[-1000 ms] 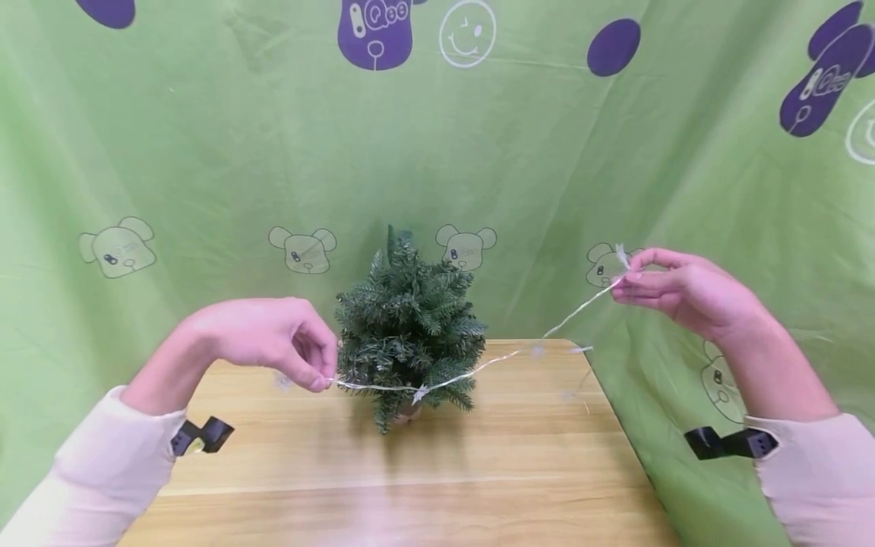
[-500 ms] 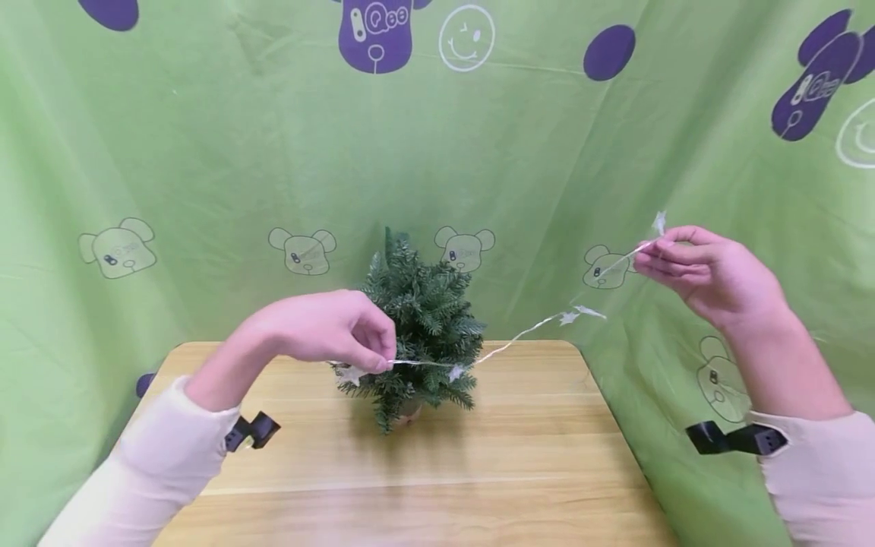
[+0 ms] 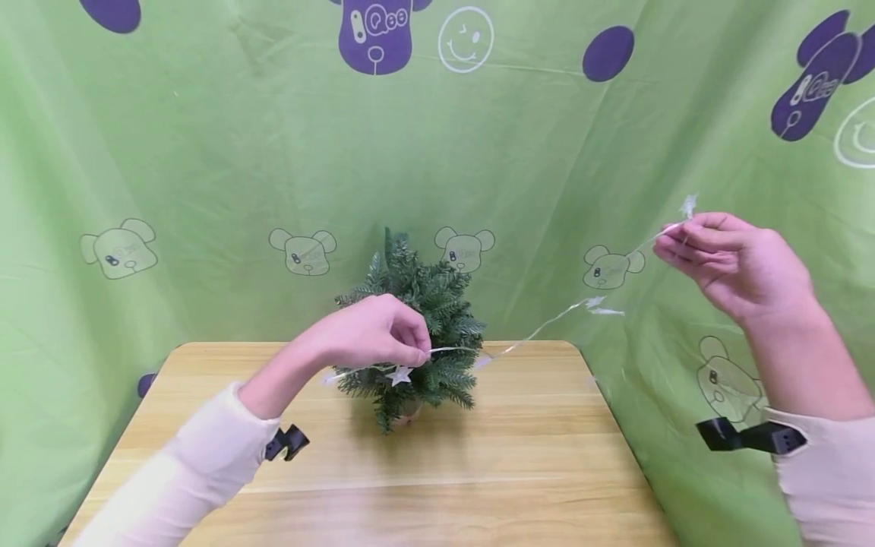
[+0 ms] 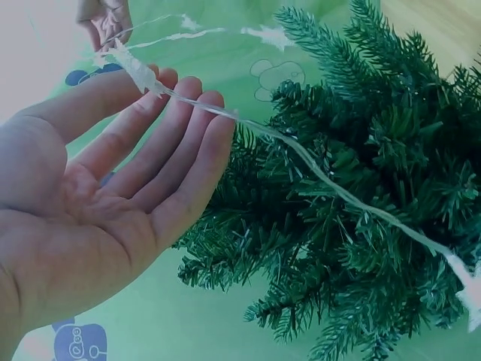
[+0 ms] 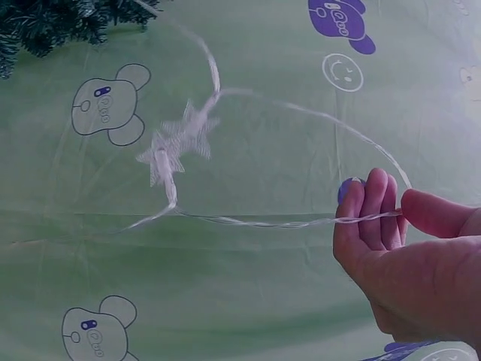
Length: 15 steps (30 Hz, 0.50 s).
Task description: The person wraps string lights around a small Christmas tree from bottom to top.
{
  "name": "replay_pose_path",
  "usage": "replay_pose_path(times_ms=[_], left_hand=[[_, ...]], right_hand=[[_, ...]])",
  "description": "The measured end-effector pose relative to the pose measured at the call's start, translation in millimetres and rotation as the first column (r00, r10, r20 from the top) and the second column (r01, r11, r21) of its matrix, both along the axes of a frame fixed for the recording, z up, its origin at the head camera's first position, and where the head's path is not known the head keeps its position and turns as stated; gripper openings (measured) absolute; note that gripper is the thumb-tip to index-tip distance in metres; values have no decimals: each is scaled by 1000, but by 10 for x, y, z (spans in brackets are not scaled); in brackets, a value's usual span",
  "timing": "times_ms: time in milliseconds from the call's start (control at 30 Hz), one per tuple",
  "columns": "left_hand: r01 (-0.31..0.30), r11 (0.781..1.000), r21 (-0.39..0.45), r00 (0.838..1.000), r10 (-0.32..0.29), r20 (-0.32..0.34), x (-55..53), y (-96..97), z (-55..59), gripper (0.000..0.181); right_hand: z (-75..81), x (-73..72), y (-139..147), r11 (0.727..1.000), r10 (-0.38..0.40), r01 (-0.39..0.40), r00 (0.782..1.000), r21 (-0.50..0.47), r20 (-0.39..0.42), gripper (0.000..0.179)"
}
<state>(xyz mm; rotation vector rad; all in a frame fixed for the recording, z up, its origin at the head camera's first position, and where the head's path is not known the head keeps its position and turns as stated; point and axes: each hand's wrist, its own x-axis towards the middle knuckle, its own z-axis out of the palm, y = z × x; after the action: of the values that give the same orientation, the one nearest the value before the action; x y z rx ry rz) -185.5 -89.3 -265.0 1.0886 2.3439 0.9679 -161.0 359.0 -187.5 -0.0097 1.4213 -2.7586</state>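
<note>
A string of star lights (image 3: 547,322) hangs between my two hands. My left hand (image 3: 369,333) pinches its clear wire between thumb and fingertips, in front of the small artificial Christmas tree (image 3: 447,311). Just below those fingertips dangles a white star (image 3: 399,375). In the left wrist view the wire (image 4: 316,167) runs past the green branches. Raised at the right, away from the tree, my right hand (image 3: 759,266) pinches another stretch of wire, with a star (image 3: 688,205) sticking up above the fingers. Overlapping stars (image 5: 180,143) hang blurred beside that hand in the right wrist view.
The tree stands on a light wooden table (image 3: 478,479), near its back edge. A green printed cloth (image 3: 273,152) hangs behind the table and down both sides. Small black cameras (image 3: 748,437) sit at both sleeve cuffs.
My left hand has moved right, from beside the tree to in front of it, carrying the wire. The right hand has gone up and to the right with its end.
</note>
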Motion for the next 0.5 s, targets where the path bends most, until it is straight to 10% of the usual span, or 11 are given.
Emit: replay_pose_path(times_ms=[500], left_hand=[[-12, 1000, 9, 998, 11, 69, 20, 106, -87, 4]], right_hand=[[86, 76, 70, 996, -29, 28, 1000, -83, -9, 23]])
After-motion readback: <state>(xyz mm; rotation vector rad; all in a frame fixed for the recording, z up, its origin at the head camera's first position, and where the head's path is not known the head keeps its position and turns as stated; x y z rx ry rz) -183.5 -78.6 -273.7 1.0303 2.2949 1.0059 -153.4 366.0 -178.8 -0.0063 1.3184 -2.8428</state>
